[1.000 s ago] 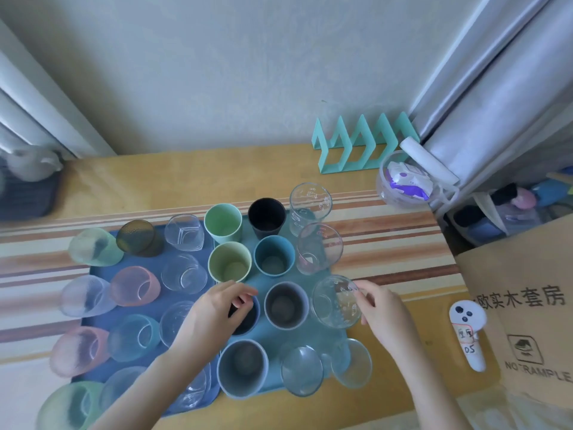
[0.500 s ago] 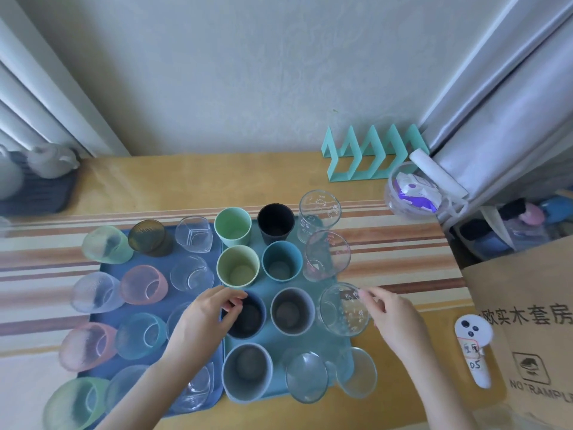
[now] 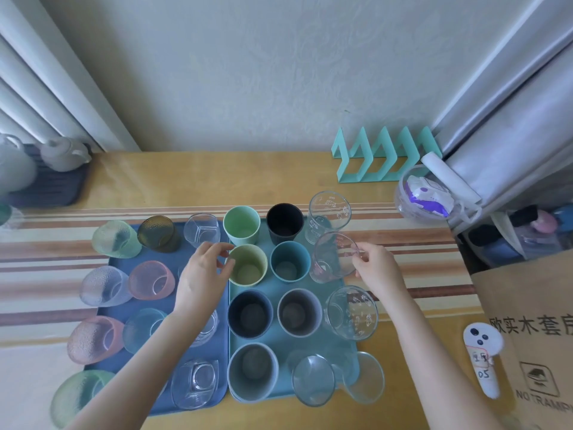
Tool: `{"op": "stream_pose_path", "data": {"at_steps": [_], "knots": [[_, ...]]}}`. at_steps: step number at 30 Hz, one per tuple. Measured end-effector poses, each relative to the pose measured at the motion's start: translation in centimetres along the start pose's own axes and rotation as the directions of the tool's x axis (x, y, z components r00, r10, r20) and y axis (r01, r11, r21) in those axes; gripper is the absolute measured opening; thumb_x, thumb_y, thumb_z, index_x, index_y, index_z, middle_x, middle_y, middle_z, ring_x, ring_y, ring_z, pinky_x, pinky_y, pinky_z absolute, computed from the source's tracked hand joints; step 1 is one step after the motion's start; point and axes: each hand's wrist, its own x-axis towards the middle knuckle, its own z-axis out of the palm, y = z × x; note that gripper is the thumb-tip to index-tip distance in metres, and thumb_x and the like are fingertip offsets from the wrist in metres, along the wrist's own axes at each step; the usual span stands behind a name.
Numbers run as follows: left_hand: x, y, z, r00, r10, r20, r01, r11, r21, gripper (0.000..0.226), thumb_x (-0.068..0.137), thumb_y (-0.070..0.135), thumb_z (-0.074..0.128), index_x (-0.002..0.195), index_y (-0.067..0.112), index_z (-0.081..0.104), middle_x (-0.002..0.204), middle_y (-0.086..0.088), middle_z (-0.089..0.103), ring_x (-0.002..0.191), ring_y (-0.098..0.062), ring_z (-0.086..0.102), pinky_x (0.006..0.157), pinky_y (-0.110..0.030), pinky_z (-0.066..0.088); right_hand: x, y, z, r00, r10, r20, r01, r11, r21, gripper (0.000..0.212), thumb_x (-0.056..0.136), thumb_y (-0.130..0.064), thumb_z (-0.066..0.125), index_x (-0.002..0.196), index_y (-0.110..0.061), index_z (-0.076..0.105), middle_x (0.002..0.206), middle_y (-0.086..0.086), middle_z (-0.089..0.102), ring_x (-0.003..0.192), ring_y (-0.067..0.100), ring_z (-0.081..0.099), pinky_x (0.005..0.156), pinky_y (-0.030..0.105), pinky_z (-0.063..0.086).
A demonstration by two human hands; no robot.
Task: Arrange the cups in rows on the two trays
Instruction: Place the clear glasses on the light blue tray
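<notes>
Cups (image 3: 249, 315) need straight rows: at their rims our left hand (image 3: 201, 276) pinches the olive cup (image 3: 248, 268), right hand (image 3: 379, 271) the clear glass (image 3: 333, 259).

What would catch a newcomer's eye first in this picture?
Rows of cups fill two trays set side by side: frosted and clear glasses on and beside the blue tray at left, solid-coloured cups and clear glasses on the teal tray at right. Above them, the left hand pinches the rim of the yellow-green cup, and the right hand pinches the rim of a clear glass.
</notes>
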Motion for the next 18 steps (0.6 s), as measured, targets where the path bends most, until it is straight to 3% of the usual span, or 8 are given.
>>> {"op": "stream_pose_path", "data": {"at_steps": [7,12,15,18], "knots": [[0.6,-2.2,0.4,0.987,-0.147,0.066,0.144,0.988,0.047,0.030,0.088,0.022,0.059,0.117,0.015,0.056,0.102,-0.005,0.056,0.080,-0.022,0.058,0.073,-0.035,0.046,0.3,0.4,-0.2,0.998,-0.039,-0.057,0.043,0.996,0.073,0.029,0.089,-0.011,0.050,0.114,-0.013,0.063,0.058,0.002,0.061,0.060,0.024,0.061,0.068,0.040,0.052],[0.9,-2.2,1.1,0.970,-0.203,0.132,0.203,0.979,0.016,0.028,0.089,0.024,0.056,0.115,0.012,0.057,0.081,-0.002,0.062,0.073,-0.026,0.064,0.078,-0.044,0.053,0.2,0.5,0.1,0.996,-0.055,-0.071,0.062,0.993,0.099,0.030,0.092,-0.013,0.049,0.119,-0.014,0.060,0.059,-0.004,0.057,0.054,0.017,0.057,0.060,0.034,0.049],[1.0,-2.2,1.5,0.962,-0.224,0.157,0.231,0.973,-0.028,0.023,0.090,0.021,0.055,0.110,0.012,0.058,0.068,0.003,0.062,0.066,-0.023,0.066,0.074,-0.044,0.055,0.1,0.4,0.0,0.997,-0.046,-0.068,0.053,0.993,0.103,0.030,0.093,-0.015,0.049,0.122,-0.013,0.059,0.063,-0.005,0.059,0.053,0.011,0.057,0.054,0.024,0.046],[1.0,-2.3,1.7,0.959,-0.232,0.164,0.241,0.970,-0.040,0.018,0.090,0.019,0.054,0.104,0.012,0.061,0.065,0.003,0.062,0.062,-0.021,0.066,0.072,-0.043,0.056,0.2,0.4,-0.3,0.999,-0.007,-0.044,0.011,0.995,0.099,0.030,0.093,-0.027,0.050,0.119,-0.015,0.060,0.062,-0.007,0.059,0.058,0.009,0.059,0.055,0.024,0.044]]}}
